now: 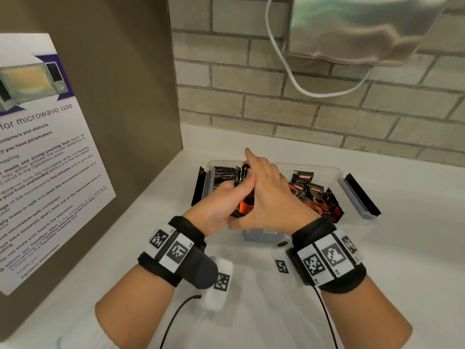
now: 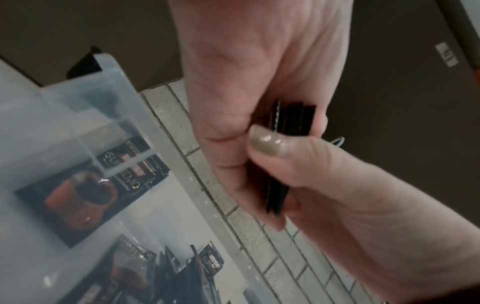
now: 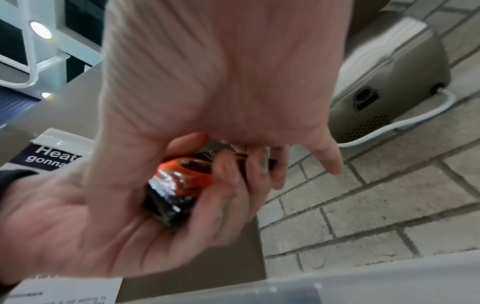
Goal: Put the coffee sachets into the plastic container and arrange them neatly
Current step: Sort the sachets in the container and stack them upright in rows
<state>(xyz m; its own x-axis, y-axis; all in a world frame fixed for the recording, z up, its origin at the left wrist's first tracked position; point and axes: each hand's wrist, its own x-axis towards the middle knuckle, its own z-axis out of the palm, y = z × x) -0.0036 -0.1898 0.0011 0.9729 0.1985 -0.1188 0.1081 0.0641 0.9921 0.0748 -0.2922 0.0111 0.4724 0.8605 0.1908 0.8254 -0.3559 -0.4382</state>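
Observation:
A clear plastic container (image 1: 337,172) stands on the white counter. Black and orange coffee sachets lie loose (image 1: 314,195) in its right part, and more stand in a row (image 1: 224,175) at its left end. Over the container's left half both hands hold one stack of sachets (image 1: 245,205) (image 2: 278,197) (image 3: 179,185). My left hand (image 1: 221,200) (image 2: 272,164) grips the stack from the left, thumb on its edge. From the right, my right hand (image 1: 266,195) (image 3: 259,160) closes over it, index finger pointing up. Most of the stack is hidden by the hands.
Black and grey latch flaps (image 1: 362,195) hang open at both ends of the container. A brown panel with a microwave notice (image 1: 50,157) rises close on the left. Behind is a brick wall (image 1: 276,102) with a grey appliance (image 1: 364,28) and a looping white cable (image 1: 297,81).

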